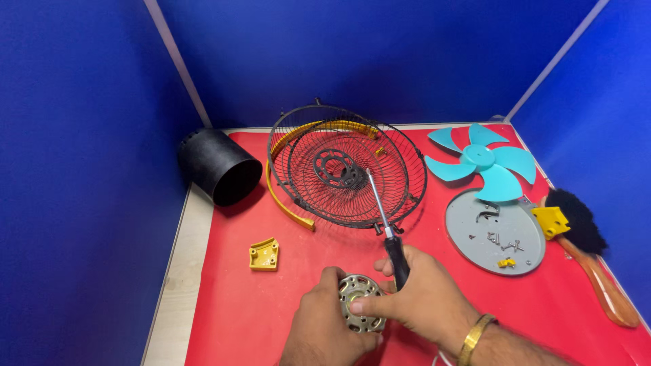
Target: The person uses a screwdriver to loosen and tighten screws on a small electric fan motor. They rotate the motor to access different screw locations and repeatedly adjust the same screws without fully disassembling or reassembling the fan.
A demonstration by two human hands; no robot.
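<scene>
Left hand [324, 318] curled around a round metal motor [361, 303], gripping it from the left at the near edge of the red mat [230, 312]; the fingers wrap its rim and hide its lower part. Right hand [424, 291] closed on the black handle of a screwdriver [388, 227], thumb laid across the motor's face, so both hands meet on the motor. Gold bangle [477, 337] on the right wrist. The screwdriver's shaft points up and away, its tip ending over the wire fan guards [346, 166], which stand just beyond the hands, one nested against the other, black, with a yellow rim band [285, 203] hanging off the left side. The guards are the nearest obstacle on the far side of the hands. Left of the hands, apart from them, a small yellow bracket [264, 255] lies flat on the mat. Farther left and back, a black cylinder [220, 167] lies on its side at the mat's corner, open end facing near. On the right, a teal fan blade [483, 163] rests far, and a grey round plate [495, 234] near it holds loose screws and small parts. A yellow block [550, 221] sits at the plate's right rim, touching a black brush [586, 247] with a wooden handle along the mat's right edge. Blue walls [81, 169] enclose the table.
</scene>
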